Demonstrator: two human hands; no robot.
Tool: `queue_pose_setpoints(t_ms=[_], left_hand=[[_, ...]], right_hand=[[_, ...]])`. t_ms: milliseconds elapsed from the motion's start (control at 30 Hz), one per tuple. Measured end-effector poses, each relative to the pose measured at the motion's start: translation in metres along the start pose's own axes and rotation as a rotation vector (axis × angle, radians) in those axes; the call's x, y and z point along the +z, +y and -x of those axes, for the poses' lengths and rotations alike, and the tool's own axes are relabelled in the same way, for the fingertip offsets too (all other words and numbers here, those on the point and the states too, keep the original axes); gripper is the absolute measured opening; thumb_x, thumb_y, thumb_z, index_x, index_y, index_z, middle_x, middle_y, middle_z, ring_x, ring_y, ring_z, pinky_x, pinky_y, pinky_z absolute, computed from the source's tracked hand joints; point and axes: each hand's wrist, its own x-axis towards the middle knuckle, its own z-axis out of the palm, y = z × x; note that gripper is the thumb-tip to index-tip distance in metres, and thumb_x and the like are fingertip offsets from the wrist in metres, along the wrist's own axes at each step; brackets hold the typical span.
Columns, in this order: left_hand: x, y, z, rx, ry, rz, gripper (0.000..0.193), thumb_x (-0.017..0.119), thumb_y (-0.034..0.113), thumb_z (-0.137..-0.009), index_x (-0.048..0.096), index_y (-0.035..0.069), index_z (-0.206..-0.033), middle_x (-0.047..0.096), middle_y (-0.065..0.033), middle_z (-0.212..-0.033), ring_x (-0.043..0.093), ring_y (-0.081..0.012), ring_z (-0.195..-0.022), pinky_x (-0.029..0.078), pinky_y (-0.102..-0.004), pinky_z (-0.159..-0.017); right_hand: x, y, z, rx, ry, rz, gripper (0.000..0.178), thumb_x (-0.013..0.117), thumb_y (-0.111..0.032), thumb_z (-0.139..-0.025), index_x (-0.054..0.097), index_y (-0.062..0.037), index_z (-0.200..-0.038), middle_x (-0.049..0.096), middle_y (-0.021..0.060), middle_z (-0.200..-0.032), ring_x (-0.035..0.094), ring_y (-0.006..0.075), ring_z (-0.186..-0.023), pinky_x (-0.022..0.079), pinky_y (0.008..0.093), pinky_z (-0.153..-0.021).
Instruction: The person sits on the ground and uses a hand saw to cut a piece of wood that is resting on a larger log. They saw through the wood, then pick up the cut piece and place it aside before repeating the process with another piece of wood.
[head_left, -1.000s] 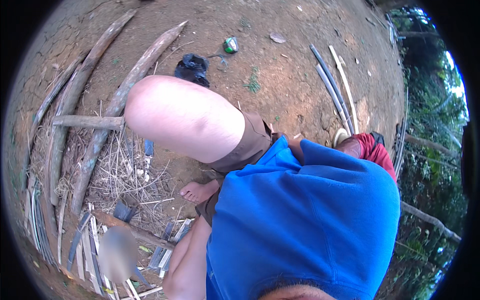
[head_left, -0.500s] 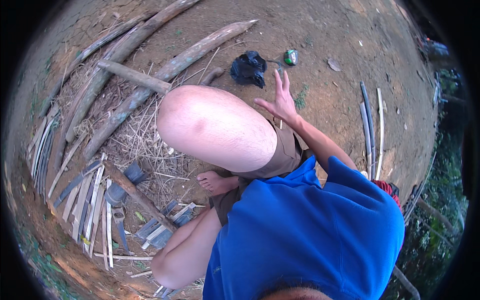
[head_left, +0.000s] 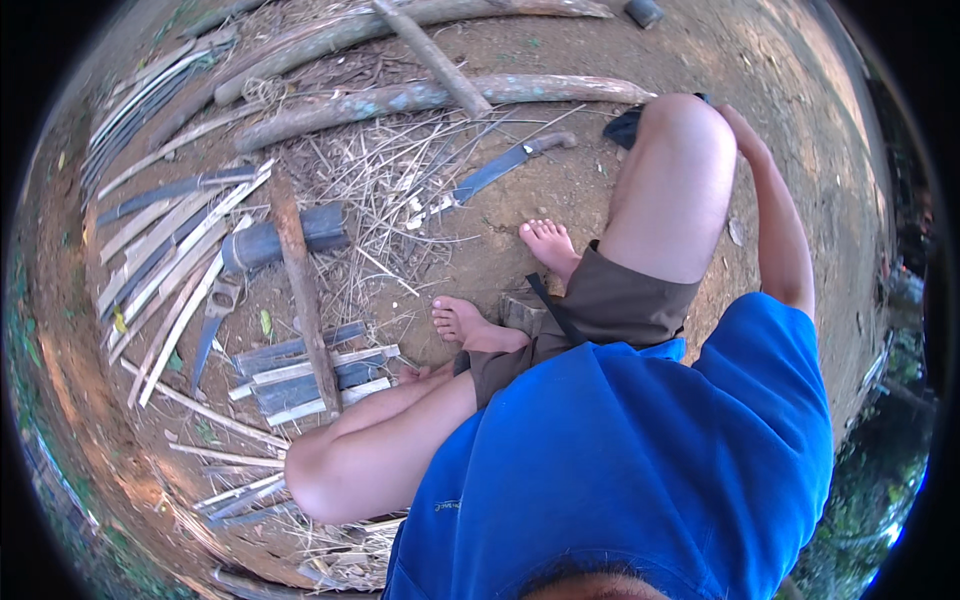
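Note:
My right arm reaches forward past my raised right knee, and my right hand (head_left: 738,128) is mostly hidden behind it. Its fingers do not show. Nearest to it is a black plastic bag (head_left: 624,128), partly covered by the knee. My left hand is not in view. On the ground in front of my bare feet lies a large knife (head_left: 510,168) with a wooden handle and a dark blade. A handsaw (head_left: 214,322) rests to the left, beside a dark cylindrical piece (head_left: 285,237) and a round wooden stick (head_left: 303,285).
Split strips (head_left: 180,250) are piled at the left, with more flat pieces (head_left: 315,375) near my left knee. Long logs (head_left: 430,96) lie across the far ground, a shorter pole (head_left: 432,58) resting over them. Thin shavings (head_left: 385,170) litter the dirt. A small dark object (head_left: 643,12) is at the far edge.
My view has swung to the right. My right hand, spread in the air beside the knee before, has gone forward and behind the knee near the black bag. The knife has come into view.

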Motion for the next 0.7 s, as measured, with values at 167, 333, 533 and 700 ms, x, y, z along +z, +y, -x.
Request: queue_pose_setpoints(t_ms=[167,333,533,700], left_hand=[[0.008,-0.047,0.047,-0.134,0.047,0.117,0.015,0.068,0.015,-0.092,0.06,0.01,-0.105,0.071,-0.0076,-0.091,0.065,-0.0129,-0.075,0.055,-0.0285,-0.069],[0.029,-0.088,0.089,-0.253,0.07,0.257,0.016,0.067,0.015,-0.093,0.058,0.01,-0.106,0.071,-0.0078,-0.092,0.065,-0.0121,-0.075,0.055,-0.028,-0.069],[0.066,-0.121,0.126,-0.356,0.013,0.458,0.018,0.067,0.014,-0.094,0.056,0.009,-0.108,0.071,-0.008,-0.093,0.064,-0.0111,-0.076,0.055,-0.0273,-0.069],[0.093,-0.127,0.135,-0.371,-0.052,0.636,0.019,0.066,0.013,-0.095,0.055,0.008,-0.11,0.071,-0.0082,-0.094,0.064,-0.0103,-0.076,0.055,-0.0268,-0.07]], right_hand=[[-0.066,-0.09,-0.035,0.074,-0.142,-0.102,0.04,0.065,-0.035,-0.098,0.067,-0.0039,-0.123,0.071,0.0076,-0.099,0.066,0.0164,-0.085,0.053,0.0339,-0.076],[-0.103,-0.22,-0.061,-0.368,-0.096,0.047,0.039,0.068,-0.036,-0.096,0.069,-0.0015,-0.113,0.071,0.0102,-0.087,0.065,0.0163,-0.074,0.052,0.033,-0.068],[-0.044,-0.37,-0.103,-0.444,-0.427,0.434,0.048,0.067,-0.047,-0.092,0.074,-0.0009,-0.103,0.074,0.0144,-0.092,0.071,0.0252,-0.084,0.056,0.0381,-0.076],[0.069,-0.433,-0.152,-0.364,-0.344,0.373,0.077,0.059,-0.067,-0.091,0.069,0.008,-0.103,0.074,0.0215,-0.101,0.072,0.0339,-0.097,0.056,0.0441,-0.089]])
